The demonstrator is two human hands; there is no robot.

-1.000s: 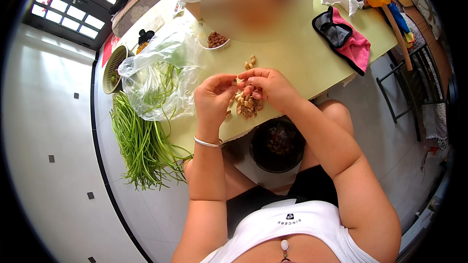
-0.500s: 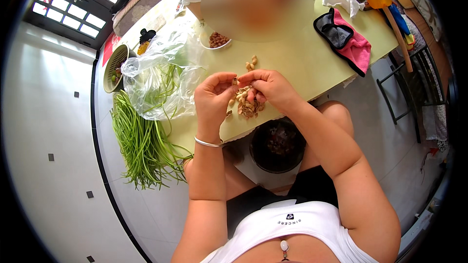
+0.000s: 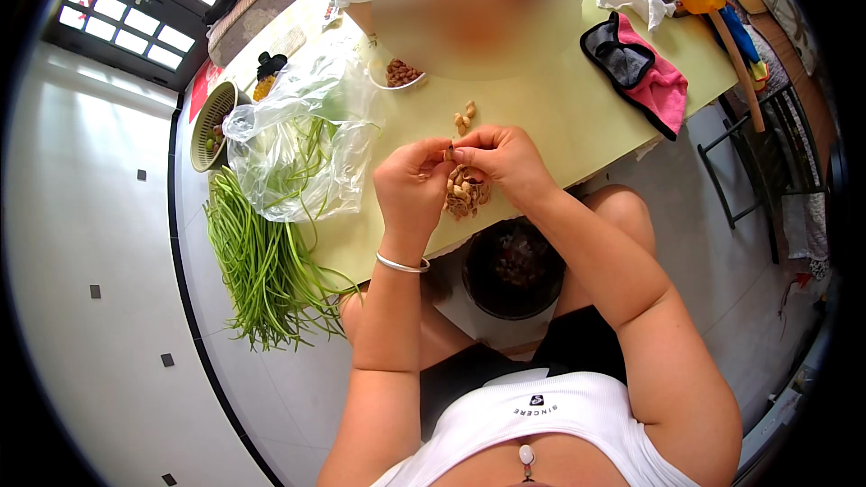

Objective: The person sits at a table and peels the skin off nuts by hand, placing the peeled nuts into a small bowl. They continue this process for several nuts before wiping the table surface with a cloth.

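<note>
My left hand (image 3: 410, 188) and my right hand (image 3: 511, 166) meet over the near part of the table, both closed, fingertips pinching a small peanut (image 3: 448, 153) between them. Right beneath them lies a pile of peanuts and broken shells (image 3: 466, 196), partly covered by my fingers. A few whole peanuts (image 3: 465, 118) rest just beyond my right hand. Farther off, a white bowl (image 3: 417, 84) holds reddish-brown shelled peanut kernels (image 3: 400, 72).
Left of my hands are a clear plastic bag (image 3: 298, 162), long green stems (image 3: 257, 261) over the table edge and a basket (image 3: 206, 146). A pink and grey cloth (image 3: 654, 86) lies at right on the yellow table (image 3: 541, 113). A dark bin (image 3: 512, 293) stands between my knees.
My left hand has shifted right, nearer to my right hand, and its fingertips now come together with the right ones at the peanut. The right hand has barely moved.
</note>
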